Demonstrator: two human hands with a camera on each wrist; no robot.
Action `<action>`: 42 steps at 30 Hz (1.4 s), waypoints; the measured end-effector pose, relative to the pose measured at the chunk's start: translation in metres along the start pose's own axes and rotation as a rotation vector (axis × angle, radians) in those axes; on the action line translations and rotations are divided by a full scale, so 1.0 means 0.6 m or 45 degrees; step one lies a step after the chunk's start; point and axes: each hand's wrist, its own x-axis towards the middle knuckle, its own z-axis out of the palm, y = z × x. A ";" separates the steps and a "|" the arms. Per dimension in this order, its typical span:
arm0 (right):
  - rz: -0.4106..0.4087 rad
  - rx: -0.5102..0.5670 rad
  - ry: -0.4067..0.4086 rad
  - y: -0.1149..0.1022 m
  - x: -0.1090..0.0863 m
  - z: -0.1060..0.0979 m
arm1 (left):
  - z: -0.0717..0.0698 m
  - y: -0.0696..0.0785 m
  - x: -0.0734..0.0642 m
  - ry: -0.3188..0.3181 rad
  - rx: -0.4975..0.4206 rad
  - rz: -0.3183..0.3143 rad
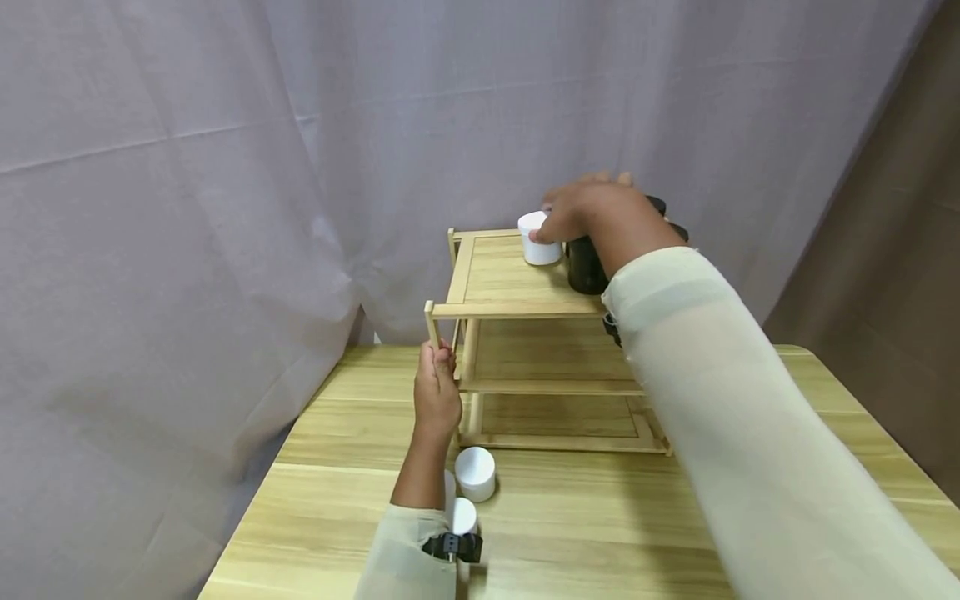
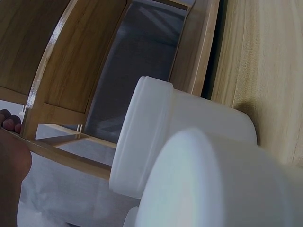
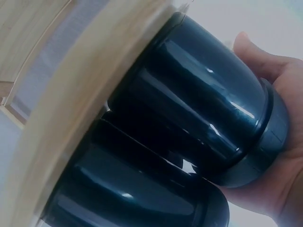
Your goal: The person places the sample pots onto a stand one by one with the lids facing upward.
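My left hand [image 1: 437, 387] grips the left front post of a wooden three-tier rack [image 1: 525, 310]; its curled fingers show at the edge of the left wrist view. On the top shelf, toward the back, stands a white lidded jar [image 1: 542, 252]. My right hand [image 1: 588, 208] reaches over black jars [image 1: 587, 268] and holds the white jar near its top between thumb and fingers. The right wrist view shows two glossy black jars [image 3: 189, 94] side by side at the shelf edge, partly covering that hand; the white jar is hidden there.
Several white jars [image 1: 476, 475] stand on the wooden table [image 1: 337, 467] in front of the rack's left side, close to my left forearm. They fill much of the left wrist view. A grey curtain [image 1: 225, 208] hangs behind the rack, and a brown one [image 1: 877, 292] on the right.
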 end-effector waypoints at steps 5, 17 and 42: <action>0.031 0.038 -0.016 -0.006 -0.004 0.000 | -0.002 0.002 -0.001 0.000 0.006 -0.014; -0.009 -0.002 -0.023 -0.015 -0.007 -0.008 | -0.003 0.001 -0.004 0.000 -0.001 -0.043; -0.114 -0.017 0.935 -0.027 -0.037 0.050 | -0.009 -0.007 -0.003 -0.001 0.007 -0.005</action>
